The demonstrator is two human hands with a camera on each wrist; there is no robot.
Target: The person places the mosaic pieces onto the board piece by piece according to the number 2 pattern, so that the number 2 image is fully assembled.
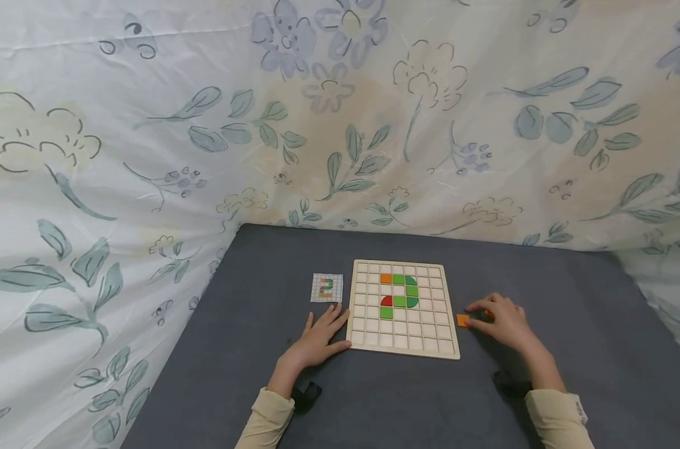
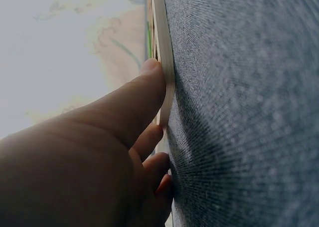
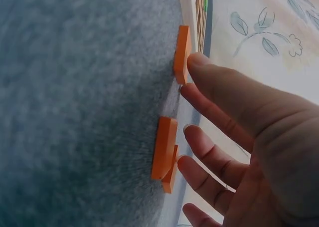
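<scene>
A light wooden grid board (image 1: pixel 374 340) lies on the dark table. Green, orange and red tiles, some with rounded corners, sit in its upper middle cells. My left hand (image 1: pixel 316 342) rests at the board's lower left, thumb on the near corner and fingers by the left edge. In the left wrist view the thumb (image 2: pixel 134 100) touches the board's rim (image 2: pixel 164 47). My right hand (image 1: pixel 504 321) is right of the board, thumb tip at an orange square tile (image 1: pixel 462 320), fingers loosely bent. Two more orange tiles (image 3: pixel 164 147) lie under its fingers in the right wrist view.
Left of the board lies a small printed pattern card (image 1: pixel 327 288) showing a coloured figure on a grid. A flowered cloth (image 1: pixel 340 125) hangs behind and beside the dark table (image 1: pixel 284 262). Black straps (image 1: pixel 306 396) are at both wrists.
</scene>
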